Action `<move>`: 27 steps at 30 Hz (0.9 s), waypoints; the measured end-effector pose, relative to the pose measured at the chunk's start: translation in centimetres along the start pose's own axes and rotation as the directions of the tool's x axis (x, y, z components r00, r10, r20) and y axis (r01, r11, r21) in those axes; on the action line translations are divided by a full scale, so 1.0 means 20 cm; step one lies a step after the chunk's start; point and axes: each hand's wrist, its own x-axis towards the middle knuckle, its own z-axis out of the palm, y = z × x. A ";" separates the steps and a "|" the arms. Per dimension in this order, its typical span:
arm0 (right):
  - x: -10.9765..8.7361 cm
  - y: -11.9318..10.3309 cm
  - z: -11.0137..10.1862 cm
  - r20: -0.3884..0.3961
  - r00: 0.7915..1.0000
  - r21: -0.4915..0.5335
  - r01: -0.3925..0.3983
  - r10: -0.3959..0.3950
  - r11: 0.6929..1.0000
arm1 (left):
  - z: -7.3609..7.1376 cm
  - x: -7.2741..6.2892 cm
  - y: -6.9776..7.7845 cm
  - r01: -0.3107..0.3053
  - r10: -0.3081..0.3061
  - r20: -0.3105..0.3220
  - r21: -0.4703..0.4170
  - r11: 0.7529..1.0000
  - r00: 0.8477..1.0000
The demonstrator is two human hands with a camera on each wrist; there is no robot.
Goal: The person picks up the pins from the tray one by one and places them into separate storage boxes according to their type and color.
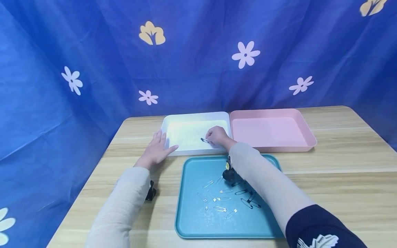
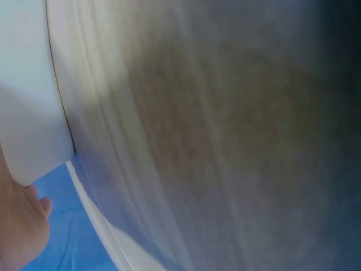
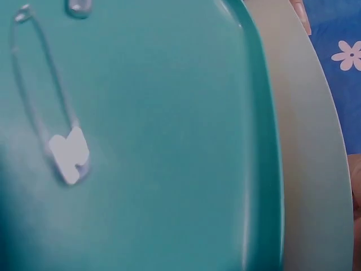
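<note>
My left hand (image 1: 156, 151) touches the left edge of the white tray (image 1: 186, 152), fingers straight and thumb spread out along the front rim. In the left wrist view, part of that hand (image 2: 22, 226) shows beside the tray's pale wall. Over the right part of the white tray, my right hand (image 1: 219, 136) pinches a dark safety pin (image 1: 204, 140). Below my right forearm lies the teal tray (image 1: 192, 225), bearing several silver safety pins (image 1: 220, 209) on its left side and several black safety pins (image 1: 246, 203) on its right. One silver safety pin (image 3: 67, 155) looms large in the right wrist view.
A pink tray (image 1: 270, 132) stands against the white tray's right side. All the trays rest on a wooden table (image 1: 341, 186). A blue flowered curtain (image 1: 192, 79) hangs behind it. My right forearm covers part of the teal tray.
</note>
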 end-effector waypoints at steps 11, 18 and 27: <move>0.02 0.00 0.03 0.004 1.000 -0.057 0.003 -0.003 0.998 | 0.01 0.00 0.01 -0.005 0.005 -0.010 0.002 1.000 1.000; 0.03 0.00 0.04 -0.017 1.000 -0.065 -0.012 0.011 0.998 | 0.01 0.00 0.00 -0.004 0.004 -0.005 0.006 1.000 1.000; 0.03 0.00 0.02 -0.022 1.000 -0.064 -0.007 0.006 0.998 | 0.00 0.01 0.00 0.000 0.000 -0.006 0.002 1.000 1.000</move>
